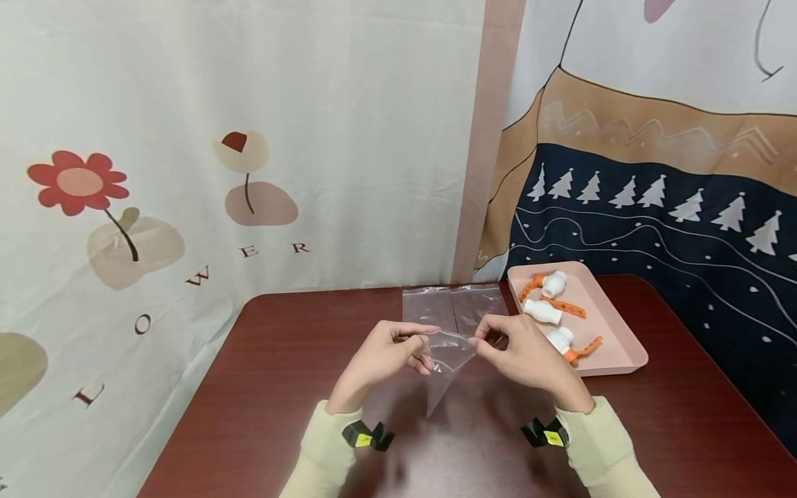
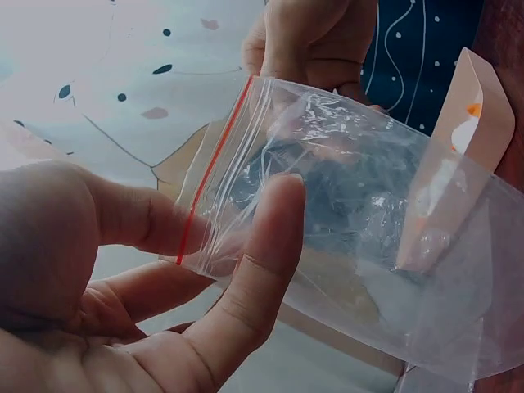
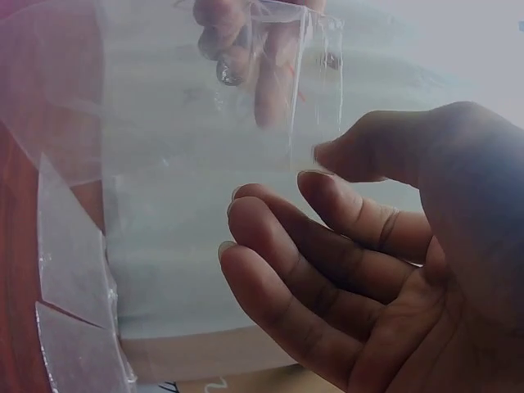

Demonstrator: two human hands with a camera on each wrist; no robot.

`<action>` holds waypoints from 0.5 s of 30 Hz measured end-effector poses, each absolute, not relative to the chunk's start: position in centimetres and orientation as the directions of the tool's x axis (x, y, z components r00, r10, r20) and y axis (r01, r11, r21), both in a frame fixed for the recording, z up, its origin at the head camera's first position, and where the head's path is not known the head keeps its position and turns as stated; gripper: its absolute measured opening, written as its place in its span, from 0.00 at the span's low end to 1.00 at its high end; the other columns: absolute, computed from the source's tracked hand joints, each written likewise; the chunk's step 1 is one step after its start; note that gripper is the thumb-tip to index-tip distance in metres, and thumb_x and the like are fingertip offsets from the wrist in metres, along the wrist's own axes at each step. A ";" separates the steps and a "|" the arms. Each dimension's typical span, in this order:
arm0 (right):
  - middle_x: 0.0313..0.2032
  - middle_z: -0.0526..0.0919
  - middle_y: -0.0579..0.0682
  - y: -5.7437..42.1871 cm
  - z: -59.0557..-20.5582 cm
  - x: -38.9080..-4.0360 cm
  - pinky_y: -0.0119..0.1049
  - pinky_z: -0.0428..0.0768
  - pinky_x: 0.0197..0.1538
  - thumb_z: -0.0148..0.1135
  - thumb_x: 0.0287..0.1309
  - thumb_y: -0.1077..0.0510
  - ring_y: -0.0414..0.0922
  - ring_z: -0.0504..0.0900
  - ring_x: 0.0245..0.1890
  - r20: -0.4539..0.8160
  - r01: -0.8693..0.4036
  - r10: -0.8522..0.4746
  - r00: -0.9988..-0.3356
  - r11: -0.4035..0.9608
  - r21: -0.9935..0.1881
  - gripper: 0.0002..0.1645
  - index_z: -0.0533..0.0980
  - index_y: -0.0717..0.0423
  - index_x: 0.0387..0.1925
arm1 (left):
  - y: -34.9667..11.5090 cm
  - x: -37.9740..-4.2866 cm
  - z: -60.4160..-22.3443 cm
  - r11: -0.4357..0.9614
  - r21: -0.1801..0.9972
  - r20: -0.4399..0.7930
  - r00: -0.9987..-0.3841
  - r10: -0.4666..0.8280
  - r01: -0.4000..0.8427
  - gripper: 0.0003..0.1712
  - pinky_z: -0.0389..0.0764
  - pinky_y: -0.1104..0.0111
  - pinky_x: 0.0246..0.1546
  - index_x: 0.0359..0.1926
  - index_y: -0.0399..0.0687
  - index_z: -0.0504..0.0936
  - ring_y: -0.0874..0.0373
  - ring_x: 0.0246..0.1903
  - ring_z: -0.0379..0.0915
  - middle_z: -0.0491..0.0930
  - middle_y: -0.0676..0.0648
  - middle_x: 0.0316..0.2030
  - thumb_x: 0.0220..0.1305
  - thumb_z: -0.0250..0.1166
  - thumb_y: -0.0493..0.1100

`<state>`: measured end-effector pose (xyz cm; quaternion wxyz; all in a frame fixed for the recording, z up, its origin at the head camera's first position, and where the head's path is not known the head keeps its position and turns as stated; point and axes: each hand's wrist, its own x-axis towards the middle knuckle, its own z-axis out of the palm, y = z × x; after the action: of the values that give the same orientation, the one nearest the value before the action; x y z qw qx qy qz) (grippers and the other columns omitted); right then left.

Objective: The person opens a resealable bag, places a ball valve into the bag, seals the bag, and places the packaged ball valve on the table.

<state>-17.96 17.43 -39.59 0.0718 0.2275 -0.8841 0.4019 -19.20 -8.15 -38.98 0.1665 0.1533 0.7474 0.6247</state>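
Observation:
A clear zip bag (image 1: 450, 356) with a red line along its zip edge hangs between both hands above the table. My left hand (image 1: 394, 351) pinches one end of the zip edge; in the left wrist view its thumb and fingers lie on either side of the clear bag (image 2: 352, 205). My right hand (image 1: 519, 346) pinches the opposite corner between thumb and index finger, and its other fingers are loosely bent in the right wrist view. The bag's body tapers downward, with nothing visible inside it.
Two flat clear zip bags (image 1: 426, 308) lie side by side at the table's back edge. A pink tray (image 1: 613, 339) at the right back holds several white pieces (image 1: 543, 311) with orange straps (image 1: 569, 308). Printed curtains (image 1: 373, 138) hang behind the dark red table (image 1: 280, 373).

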 end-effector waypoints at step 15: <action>0.41 0.85 0.45 20.8 -39.8 -18.8 0.34 0.82 0.47 0.65 0.67 0.39 0.41 0.82 0.41 0.168 -0.240 -0.171 -0.971 0.657 -0.714 0.20 0.80 0.47 0.50 | -9.0 -19.3 -38.7 0.152 0.988 -0.032 -0.907 0.420 0.035 0.23 0.90 0.60 0.35 0.62 0.29 0.78 0.57 0.26 0.86 0.85 0.41 0.28 0.69 0.53 0.28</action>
<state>-18.83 20.79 -39.83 0.0431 0.1130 -0.9093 0.3982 -19.27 -8.97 -38.66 0.1517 0.1530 0.7436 0.6330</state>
